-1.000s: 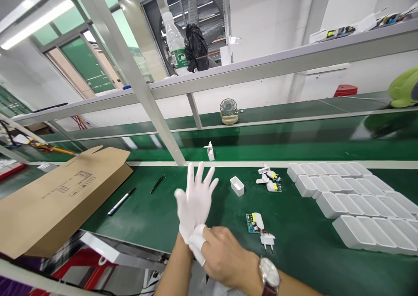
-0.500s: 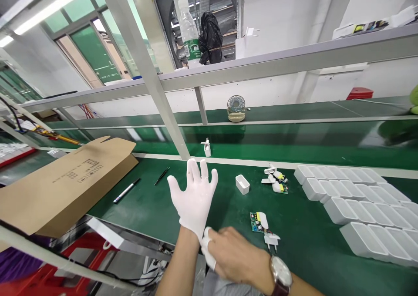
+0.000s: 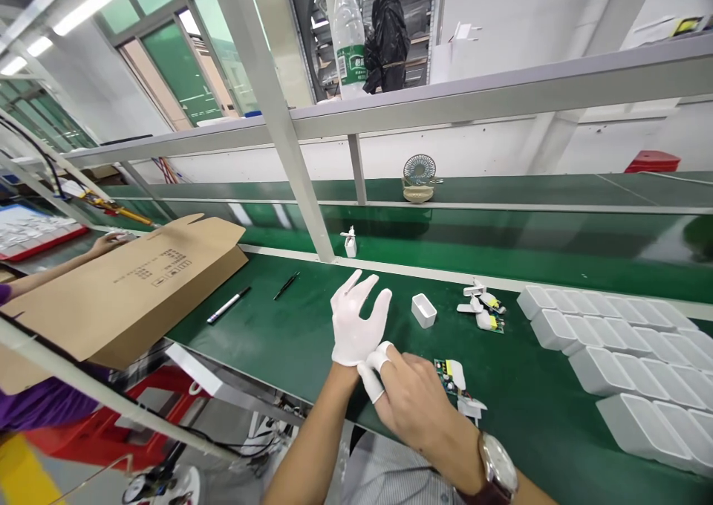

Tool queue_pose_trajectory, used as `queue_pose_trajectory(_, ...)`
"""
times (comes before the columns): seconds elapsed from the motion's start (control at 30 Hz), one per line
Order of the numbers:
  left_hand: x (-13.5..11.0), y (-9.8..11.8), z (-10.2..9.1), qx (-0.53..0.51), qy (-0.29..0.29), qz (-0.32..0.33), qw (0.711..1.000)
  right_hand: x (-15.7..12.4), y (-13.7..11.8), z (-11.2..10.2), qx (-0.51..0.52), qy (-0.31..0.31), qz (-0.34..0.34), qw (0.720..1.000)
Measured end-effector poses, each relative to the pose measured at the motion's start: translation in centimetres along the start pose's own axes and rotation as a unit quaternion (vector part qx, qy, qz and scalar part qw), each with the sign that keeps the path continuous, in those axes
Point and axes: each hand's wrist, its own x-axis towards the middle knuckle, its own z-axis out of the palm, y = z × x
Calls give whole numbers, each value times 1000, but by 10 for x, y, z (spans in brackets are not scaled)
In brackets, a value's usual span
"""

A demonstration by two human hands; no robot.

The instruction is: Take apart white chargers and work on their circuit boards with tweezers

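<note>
My left hand (image 3: 356, 319) wears a white glove, fingers spread, held above the green bench (image 3: 290, 334). My right hand (image 3: 412, 401), bare except for white finger cots and a wristwatch, pinches the glove's cuff at my left wrist. Just right of my hands lie a small green circuit board with a white plug part (image 3: 460, 386). A single white shell (image 3: 424, 310) sits beyond my left hand.
Rows of white shells (image 3: 618, 334) fill the right of the bench. More plug parts (image 3: 483, 308), a marker (image 3: 228, 305), a black pen (image 3: 287, 285) and a cardboard box (image 3: 128, 290) lie left and centre. Another person's hand (image 3: 105, 243) rests beyond the box. A slanted post (image 3: 290, 141) rises ahead.
My gloved left hand has turned and its fingers curled a little while my right hand moved up to the cuff. The camera has shifted right and closer; another person's arm has come into view at left.
</note>
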Motion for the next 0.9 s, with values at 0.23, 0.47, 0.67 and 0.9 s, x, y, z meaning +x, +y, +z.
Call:
queue_pose_trajectory(0.23,2,-8,3,87,-15,52,995,-5,3,-6,30,-19,-59,998)
queue_pose_trajectory(0.47,-5,9,-8,-38,-122,-59,990,-18,-18,3,200,-93,-35,975)
queue_pose_trajectory(0.67,-6,19,-34,-378,-191,-117,898,-5,9,-4,349,41,115,929)
queue_pose_trajectory(0.9,-32,33,-40,-364,-301,-73,878,5,23,-7,502,-32,223,835)
